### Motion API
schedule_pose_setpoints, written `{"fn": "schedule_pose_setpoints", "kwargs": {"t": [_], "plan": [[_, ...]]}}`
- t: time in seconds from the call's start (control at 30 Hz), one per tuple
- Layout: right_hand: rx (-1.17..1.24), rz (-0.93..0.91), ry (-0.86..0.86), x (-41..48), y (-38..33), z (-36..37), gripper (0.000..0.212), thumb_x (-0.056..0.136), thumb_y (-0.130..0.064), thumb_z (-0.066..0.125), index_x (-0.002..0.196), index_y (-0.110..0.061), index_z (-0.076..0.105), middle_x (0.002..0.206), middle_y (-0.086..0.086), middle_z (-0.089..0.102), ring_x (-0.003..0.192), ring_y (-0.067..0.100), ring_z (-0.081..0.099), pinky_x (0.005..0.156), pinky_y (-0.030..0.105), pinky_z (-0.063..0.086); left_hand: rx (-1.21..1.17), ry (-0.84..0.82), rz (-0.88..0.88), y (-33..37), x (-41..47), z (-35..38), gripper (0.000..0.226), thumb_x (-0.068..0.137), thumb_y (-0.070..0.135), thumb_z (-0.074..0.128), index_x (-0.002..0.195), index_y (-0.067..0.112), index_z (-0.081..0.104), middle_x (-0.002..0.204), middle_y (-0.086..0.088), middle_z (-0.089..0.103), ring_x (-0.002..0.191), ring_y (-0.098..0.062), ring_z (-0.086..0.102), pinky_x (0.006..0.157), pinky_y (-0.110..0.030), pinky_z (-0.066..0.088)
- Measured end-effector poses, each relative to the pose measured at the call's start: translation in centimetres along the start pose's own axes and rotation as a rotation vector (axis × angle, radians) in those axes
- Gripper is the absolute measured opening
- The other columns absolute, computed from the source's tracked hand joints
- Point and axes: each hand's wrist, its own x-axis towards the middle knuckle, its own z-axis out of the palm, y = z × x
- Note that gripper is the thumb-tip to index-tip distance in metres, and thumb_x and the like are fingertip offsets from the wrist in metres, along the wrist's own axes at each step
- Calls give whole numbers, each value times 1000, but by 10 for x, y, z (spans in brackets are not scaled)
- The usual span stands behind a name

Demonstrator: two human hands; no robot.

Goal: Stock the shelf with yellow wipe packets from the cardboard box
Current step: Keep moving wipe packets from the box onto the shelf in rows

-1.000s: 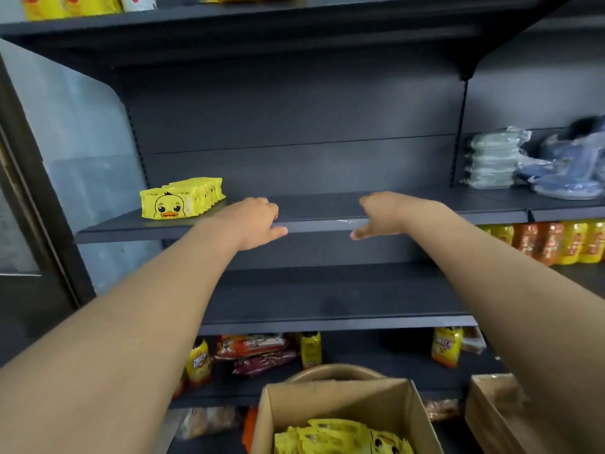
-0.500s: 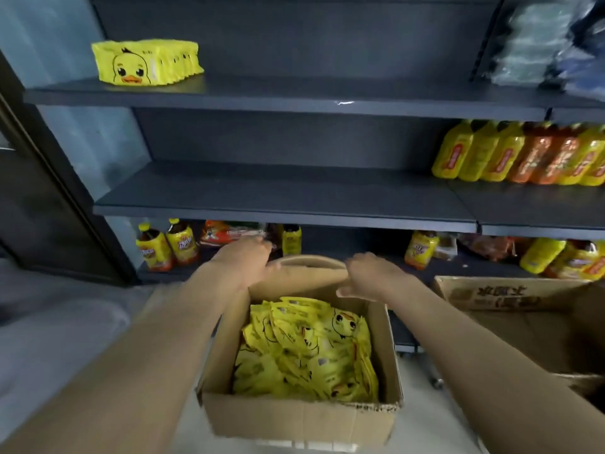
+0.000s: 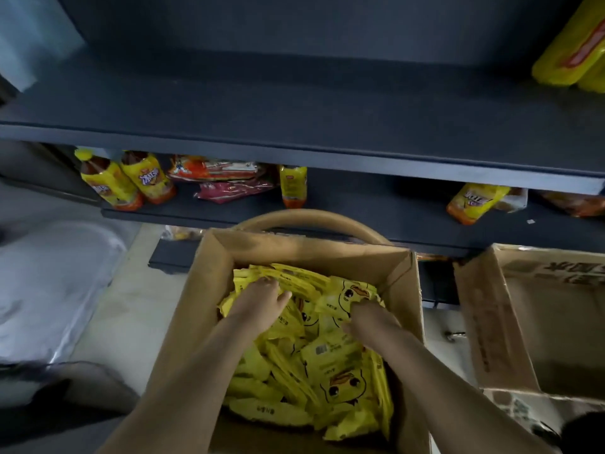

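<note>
An open cardboard box (image 3: pixel 294 247) stands on the floor below me, filled with several yellow wipe packets (image 3: pixel 330 358) printed with a duck face. Both my hands are inside it. My left hand (image 3: pixel 262 303) lies on the far left of the pile, its fingers curled down into the packets. My right hand (image 3: pixel 370 319) is at the far right of the pile, fingers tucked round a packet; the fingertips are hidden. The dark shelf (image 3: pixel 294 149) above the box is bare in its visible middle part.
A second, open cardboard box (image 3: pixel 484 322) stands to the right. On the low shelf are yellow drink bottles (image 3: pixel 124 181) and red snack packs (image 3: pixel 222 178). A curved wooden rim (image 3: pixel 311 217) sits behind the box. A grey plastic sheet (image 3: pixel 49 290) lies on the left.
My view has dropped from the shelf to the box. Both hands moved from the shelf edge to the box rim, then down into the packets.
</note>
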Motion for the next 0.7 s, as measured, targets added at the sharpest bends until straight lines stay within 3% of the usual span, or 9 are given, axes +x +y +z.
{"fn": "schedule_pose_setpoints", "kwargs": {"t": [0.07, 0.1, 0.2, 0.27, 0.37, 0.47, 0.6, 0.7], "plan": [[63, 12, -28, 8, 2, 12, 40, 97, -38, 45, 116, -4, 55, 118, 13, 57, 109, 25, 53, 87, 32, 43, -235, -20, -123, 14, 13, 7, 34, 99, 38, 37, 78, 16, 52, 80, 3, 52, 72, -9, 51, 86, -35, 47], [91, 18, -38, 15, 3, 18, 40, 97, -37, 45, 116, -4, 55, 118, 13, 57, 109, 25, 53, 85, 32, 43, -441, -24, -223, 20, 25, 12, 33, 99, 36, 39, 76, 16, 51, 76, 3, 50, 68, -9, 50, 86, -36, 48], [175, 57, -61, 32, 5, 32, 39, 97, -38, 45, 110, -4, 58, 111, 12, 61, 102, 24, 57, 81, 30, 44, -1261, -2, -620, 34, 60, 26, 25, 94, 27, 53, 106, 5, 58, 87, -5, 59, 82, -18, 60, 86, -33, 54], [214, 87, -62, 38, 6, 37, 40, 97, -40, 45, 107, -4, 60, 105, 9, 63, 101, 22, 59, 80, 28, 44, -1489, 18, -764, 36, 79, 35, 24, 92, 24, 58, 106, 4, 56, 90, -9, 60, 86, -21, 62, 89, -34, 53], [291, 124, -51, 43, 7, 37, 40, 97, -39, 43, 111, -5, 59, 107, 6, 62, 106, 21, 58, 84, 27, 44, -1559, 9, -810, 38, 99, 46, 20, 91, 23, 59, 101, 6, 55, 97, -11, 63, 88, -22, 65, 85, -33, 55], [363, 173, -35, 49, 6, 36, 40, 98, -36, 44, 120, -4, 55, 121, 8, 59, 113, 22, 55, 90, 27, 43, -1473, -23, -851, 33, 111, 53, 18, 91, 21, 60, 97, 4, 58, 96, -12, 65, 74, -19, 65, 78, -30, 56], [385, 219, -33, 63, 5, 46, 42, 98, -39, 43, 117, -3, 54, 120, 12, 60, 112, 25, 55, 90, 31, 45, -1455, -38, -974, 27, 116, 61, 20, 89, 21, 62, 83, 2, 57, 80, -11, 60, 59, -20, 58, 60, -28, 54], [420, 225, -51, 70, 3, 56, 43, 98, -38, 41, 121, -3, 52, 122, 12, 59, 114, 25, 54, 88, 28, 43, -1479, -12, -992, 23, 116, 71, 26, 85, 24, 68, 87, -1, 60, 83, -14, 62, 56, -21, 60, 54, -29, 55]]}}
